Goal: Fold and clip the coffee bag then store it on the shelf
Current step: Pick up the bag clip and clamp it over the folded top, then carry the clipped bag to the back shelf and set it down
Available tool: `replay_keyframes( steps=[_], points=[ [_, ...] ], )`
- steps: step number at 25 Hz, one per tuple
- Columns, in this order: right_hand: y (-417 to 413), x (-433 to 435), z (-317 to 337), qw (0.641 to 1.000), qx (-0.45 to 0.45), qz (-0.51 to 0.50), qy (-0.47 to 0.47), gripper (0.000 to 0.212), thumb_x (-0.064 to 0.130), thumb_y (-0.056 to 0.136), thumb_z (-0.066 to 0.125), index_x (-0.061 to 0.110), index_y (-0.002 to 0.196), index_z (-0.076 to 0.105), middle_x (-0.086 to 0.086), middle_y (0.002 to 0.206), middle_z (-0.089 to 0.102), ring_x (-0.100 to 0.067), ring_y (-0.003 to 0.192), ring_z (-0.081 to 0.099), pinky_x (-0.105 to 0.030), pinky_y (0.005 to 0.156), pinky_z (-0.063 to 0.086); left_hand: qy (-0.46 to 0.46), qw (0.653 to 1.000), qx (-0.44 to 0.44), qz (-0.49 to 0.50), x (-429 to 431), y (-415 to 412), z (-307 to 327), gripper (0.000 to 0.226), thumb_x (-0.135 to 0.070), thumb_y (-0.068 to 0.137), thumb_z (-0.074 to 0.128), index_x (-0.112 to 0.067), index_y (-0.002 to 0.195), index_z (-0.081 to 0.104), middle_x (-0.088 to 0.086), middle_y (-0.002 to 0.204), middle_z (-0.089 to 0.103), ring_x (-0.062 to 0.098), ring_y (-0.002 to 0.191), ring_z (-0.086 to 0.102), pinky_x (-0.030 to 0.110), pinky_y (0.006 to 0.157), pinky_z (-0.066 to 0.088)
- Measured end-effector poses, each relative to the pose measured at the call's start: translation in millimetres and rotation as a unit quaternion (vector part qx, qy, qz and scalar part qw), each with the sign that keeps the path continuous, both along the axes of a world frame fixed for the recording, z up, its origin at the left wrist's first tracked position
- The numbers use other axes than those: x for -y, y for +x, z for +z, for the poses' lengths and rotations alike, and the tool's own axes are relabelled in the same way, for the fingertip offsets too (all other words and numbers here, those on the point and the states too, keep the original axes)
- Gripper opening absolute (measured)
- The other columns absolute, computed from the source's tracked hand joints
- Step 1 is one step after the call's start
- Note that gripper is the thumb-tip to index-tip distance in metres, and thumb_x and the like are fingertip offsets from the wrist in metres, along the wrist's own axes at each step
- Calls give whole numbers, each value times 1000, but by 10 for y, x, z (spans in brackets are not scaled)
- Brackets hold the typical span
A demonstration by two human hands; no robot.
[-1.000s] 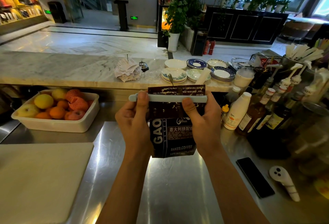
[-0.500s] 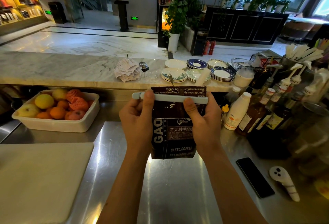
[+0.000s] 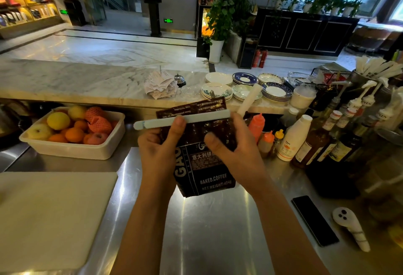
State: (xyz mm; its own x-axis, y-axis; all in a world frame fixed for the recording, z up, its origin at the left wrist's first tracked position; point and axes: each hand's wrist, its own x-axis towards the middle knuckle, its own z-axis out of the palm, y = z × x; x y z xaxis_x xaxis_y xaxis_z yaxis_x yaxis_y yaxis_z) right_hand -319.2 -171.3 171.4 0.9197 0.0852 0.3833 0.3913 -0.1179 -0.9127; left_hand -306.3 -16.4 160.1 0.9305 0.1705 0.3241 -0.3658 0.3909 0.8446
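I hold a dark coffee bag (image 3: 205,172) printed "BAKED.COFFEE" upright above the steel counter (image 3: 218,235). A long pale-blue clip (image 3: 202,118) lies across the bag just below its folded top strip, tilted with its left end lower and sticking out past the bag. My left hand (image 3: 159,150) grips the bag's left side, thumb pressed on the clip. My right hand (image 3: 237,152) holds the bag's upper right, thumb on the bag's front below the clip. A white bar (image 3: 250,98) rises behind my right hand; I cannot tell whether it belongs to the clip.
A white tub of fruit (image 3: 74,153) sits at left, with a pale cutting board (image 3: 50,215) in front of it. Sauce and syrup bottles (image 3: 292,139) crowd the right side. A black phone (image 3: 315,220) and a white handle (image 3: 351,229) lie at right front. Stacked plates (image 3: 218,91) sit on the marble ledge.
The clip has slid to the left and tilted, its left end dropping. My right thumb has come off the clip and now rests lower on the bag.
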Motion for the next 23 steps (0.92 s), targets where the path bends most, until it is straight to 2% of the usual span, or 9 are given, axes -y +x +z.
replay_keyframes(
  steps=[2, 4, 6, 8, 10, 13, 16, 19, 23],
  points=[
    [52, -181, -86, 999, -17, 23, -31, 41, 42, 83, 68, 28, 120, 57, 12, 113, 70, -5, 108, 65, -32, 87, 57, 14, 1000, -11, 24, -225, 4, 1, 18, -38, 80, 73, -25, 92, 75, 3, 94, 80, 22, 91, 76, 30, 71, 61],
    [81, -314, -169, 1000, 0, 28, -11, 32, 33, 86, 64, 31, 118, 58, 17, 111, 70, -3, 107, 65, -22, 82, 55, 54, 998, -16, 27, -388, -19, -13, 12, -38, 79, 75, -34, 90, 74, -3, 97, 79, 18, 94, 75, 34, 77, 62],
    [155, -646, -199, 999, 19, 34, 8, 31, 26, 89, 65, 30, 119, 59, 18, 109, 71, -3, 106, 66, -17, 82, 54, 118, 992, -14, 37, -800, -83, -86, 31, -40, 78, 77, -32, 106, 67, -6, 107, 76, 14, 103, 72, 31, 82, 61],
    [222, -1016, -188, 998, 37, 41, 19, 28, 21, 91, 66, 24, 118, 60, 9, 110, 71, -8, 105, 67, -26, 84, 57, 203, 978, -39, 33, -1256, -209, -195, 63, -41, 69, 76, -25, 127, 55, -5, 119, 71, 14, 112, 67, 29, 87, 58],
    [261, -1479, -132, 995, 33, 82, 38, 25, 22, 90, 68, 23, 115, 62, 5, 107, 72, -11, 102, 69, -36, 83, 60, 243, 964, -86, 57, -1697, -450, -307, 78, -41, 61, 81, -24, 131, 53, -2, 121, 70, 16, 114, 66, 33, 90, 57],
    [222, -2106, -21, 980, 36, 182, 69, 30, 26, 89, 69, 26, 117, 59, 8, 110, 71, -9, 104, 68, -27, 81, 58, 256, 947, -94, 169, -2101, -859, -322, 62, -40, 59, 86, -29, 116, 64, -9, 108, 76, 11, 102, 71, 22, 79, 58],
    [37, -2663, 26, 950, 29, 297, 87, 45, 39, 84, 70, 29, 123, 50, 8, 115, 67, -9, 109, 65, -29, 85, 57, 225, 919, -112, 304, -2354, -1392, -239, 50, -36, 64, 86, -33, 111, 70, -5, 107, 77, 15, 102, 72, 27, 79, 59],
    [-343, -3059, -75, 883, 20, 463, 71, 55, 41, 78, 75, 33, 124, 46, 12, 119, 64, -8, 114, 63, -29, 91, 55, 190, 849, -135, 475, -2277, -2118, -218, 37, -36, 67, 87, -44, 100, 71, -13, 102, 77, 6, 97, 72, 18, 71, 58],
    [-1053, -3265, -318, 783, 9, 620, 51, 56, 40, 75, 77, 40, 123, 48, 21, 122, 63, -6, 119, 59, -33, 98, 51, 142, 735, -170, 641, -1896, -3026, -217, 35, -33, 65, 82, -43, 97, 71, -17, 99, 77, 3, 96, 72, 13, 70, 55]
  ],
)
